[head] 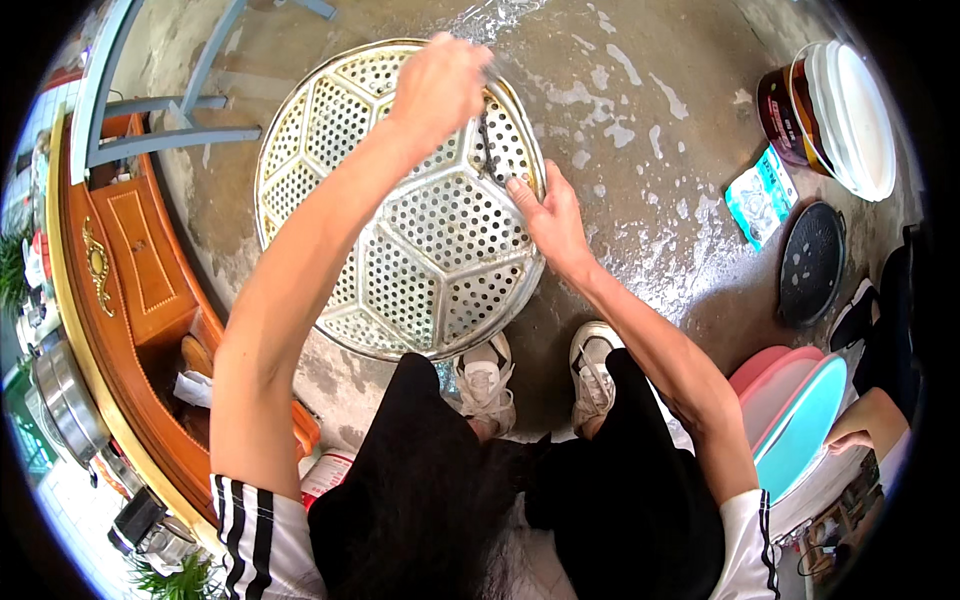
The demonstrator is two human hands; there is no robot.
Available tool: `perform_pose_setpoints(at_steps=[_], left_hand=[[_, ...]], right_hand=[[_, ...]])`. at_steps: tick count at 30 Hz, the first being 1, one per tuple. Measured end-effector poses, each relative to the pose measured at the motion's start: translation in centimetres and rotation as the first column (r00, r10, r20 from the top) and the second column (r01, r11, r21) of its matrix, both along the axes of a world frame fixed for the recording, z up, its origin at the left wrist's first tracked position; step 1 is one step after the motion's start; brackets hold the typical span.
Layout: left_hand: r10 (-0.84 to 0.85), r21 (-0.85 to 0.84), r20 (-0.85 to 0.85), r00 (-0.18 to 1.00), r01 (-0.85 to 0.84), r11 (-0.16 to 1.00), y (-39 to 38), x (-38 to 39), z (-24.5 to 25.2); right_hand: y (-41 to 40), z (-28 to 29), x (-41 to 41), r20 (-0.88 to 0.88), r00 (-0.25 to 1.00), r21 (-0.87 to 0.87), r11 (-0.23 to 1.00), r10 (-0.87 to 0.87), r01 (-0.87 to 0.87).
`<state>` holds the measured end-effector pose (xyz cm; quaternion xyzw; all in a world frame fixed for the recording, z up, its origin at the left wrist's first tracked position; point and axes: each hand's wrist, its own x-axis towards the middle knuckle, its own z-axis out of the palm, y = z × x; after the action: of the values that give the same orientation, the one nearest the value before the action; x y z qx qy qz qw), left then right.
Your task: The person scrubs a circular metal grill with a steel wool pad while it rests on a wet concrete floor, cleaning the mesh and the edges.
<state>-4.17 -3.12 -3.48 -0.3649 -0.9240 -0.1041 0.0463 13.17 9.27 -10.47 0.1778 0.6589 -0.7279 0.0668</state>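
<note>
A large round perforated metal steamer tray point(450, 217), with raised ribs and brownish stains near its rim, is tilted in front of my knees above the wet floor. My right hand point(556, 217) grips its right rim, the thumb on the perforated face and the fingers partly hidden behind. Over the upper part of the tray, my left hand point(444, 90) is closed around a small grey thing point(491, 71), too blurred to name. A dark streak point(487, 146) runs down the tray between my hands. Part of the tray is hidden behind my left forearm.
A lidded bucket point(832, 120), a blue and white packet point(761, 196), a dark round pan point(811, 264) and pink and turquoise basins point(802, 427) are at right, beside another person's hand point(855, 427). At left are a wooden cabinet point(142, 247) and a grey-blue metal frame point(180, 139).
</note>
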Motion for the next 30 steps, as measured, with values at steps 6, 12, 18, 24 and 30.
perform_pose_setpoints(at_steps=[6,12,18,24,30], left_hand=[[-0.137,0.052,0.028,0.990,0.135,0.989,1.8,3.3,-1.5],[0.084,0.089,0.006,0.996,-0.084,0.992,0.2,0.8,-1.0],[0.049,0.032,0.105,0.993,-0.053,0.998,0.1,0.6,-0.4],[-0.061,0.032,0.179,0.982,0.056,0.998,1.6,2.2,-0.3],[0.234,-0.022,0.310,0.922,-0.239,0.971,0.0,0.7,0.8]], right_hand=[[0.4,-0.6,0.5,-0.003,1.000,0.039,0.999,-0.015,0.015],[-0.3,-0.6,0.2,-0.033,0.999,0.044,0.999,-0.017,0.018],[-0.1,-0.3,0.0,-0.050,0.999,0.072,0.997,-0.014,0.018],[0.8,-0.2,-0.2,0.043,0.999,-0.043,0.999,0.006,-0.004],[1.4,2.7,2.6,0.122,0.990,-0.141,0.988,0.073,-0.056]])
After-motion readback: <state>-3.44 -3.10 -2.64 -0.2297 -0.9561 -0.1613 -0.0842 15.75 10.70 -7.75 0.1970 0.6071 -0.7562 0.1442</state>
